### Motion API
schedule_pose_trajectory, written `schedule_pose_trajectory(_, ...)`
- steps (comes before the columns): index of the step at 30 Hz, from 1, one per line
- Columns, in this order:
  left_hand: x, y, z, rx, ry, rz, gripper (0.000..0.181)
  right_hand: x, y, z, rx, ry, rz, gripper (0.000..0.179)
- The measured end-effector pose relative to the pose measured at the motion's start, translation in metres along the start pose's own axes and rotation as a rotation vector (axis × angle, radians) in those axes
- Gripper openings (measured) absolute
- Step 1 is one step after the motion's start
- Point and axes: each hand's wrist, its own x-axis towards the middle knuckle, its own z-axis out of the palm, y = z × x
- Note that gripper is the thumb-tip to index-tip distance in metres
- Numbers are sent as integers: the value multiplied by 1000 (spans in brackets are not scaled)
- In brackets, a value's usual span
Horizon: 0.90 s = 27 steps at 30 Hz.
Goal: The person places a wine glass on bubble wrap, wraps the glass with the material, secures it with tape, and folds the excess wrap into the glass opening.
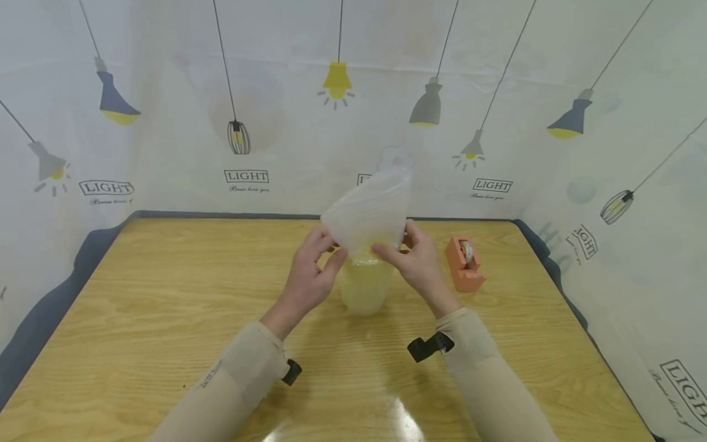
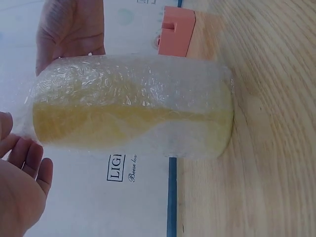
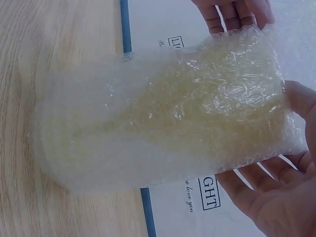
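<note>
While the left hand (image 1: 304, 276) and right hand (image 1: 421, 263) pinch the bubble wrap (image 1: 369, 212) around the upright yellow goblet (image 2: 74, 123), left of the tape dispenser (image 1: 464, 264), an uneven tug (slick film slips easily) could topple it onto the table (image 1: 166, 307).

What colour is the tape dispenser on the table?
Coral orange; the tape dispenser shows best in the head view, where you can see all of it.

Beige sleeves (image 1: 237, 374), the left dark-marked, carry black wrist cameras (image 1: 424, 349).
</note>
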Motion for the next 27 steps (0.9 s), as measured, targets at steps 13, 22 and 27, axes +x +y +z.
schedule_pose_trajectory(13,5,-3,7,153,17,88,25,-1,-1,4,-18,34,-13,50)
schedule_pose_trajectory(22,14,-3,15,187,36,34,19,-3,0,4,-20,22,-21,50)
schedule_pose_trajectory(27,18,-2,17,217,52,6,20,-3,2,3,-4,16,-37,45)
